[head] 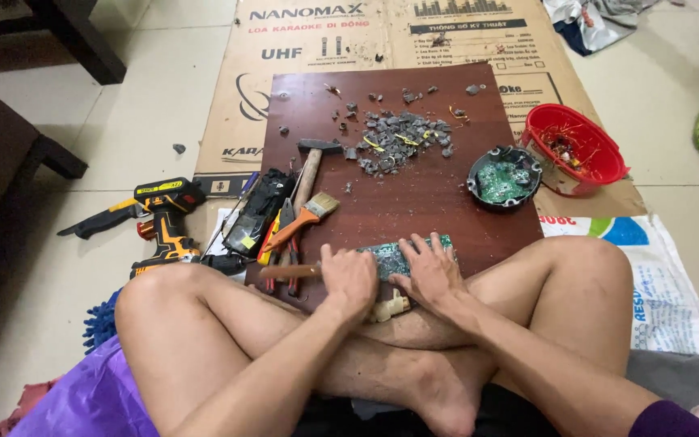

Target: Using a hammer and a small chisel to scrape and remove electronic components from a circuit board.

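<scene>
I sit cross-legged on the floor with a dark wooden board (414, 202) in front of my legs. A green circuit board (390, 256) lies at its near edge. My left hand (349, 279) is closed around a wooden tool handle (287, 272) that sticks out to the left, and it rests on the circuit board's left end. My right hand (431, 272) lies spread on the circuit board's right part, pressing it down. A cream plastic piece (390, 307) shows just below the hands.
On the board lie a hammer (311, 164), an orange-handled paintbrush (307, 215), red-handled pliers (290, 243), a pile of grey fragments (402, 137) and a round black housing (503, 180) with a green board inside. A red basket (574, 147) sits right, a yellow-black drill (163, 220) left.
</scene>
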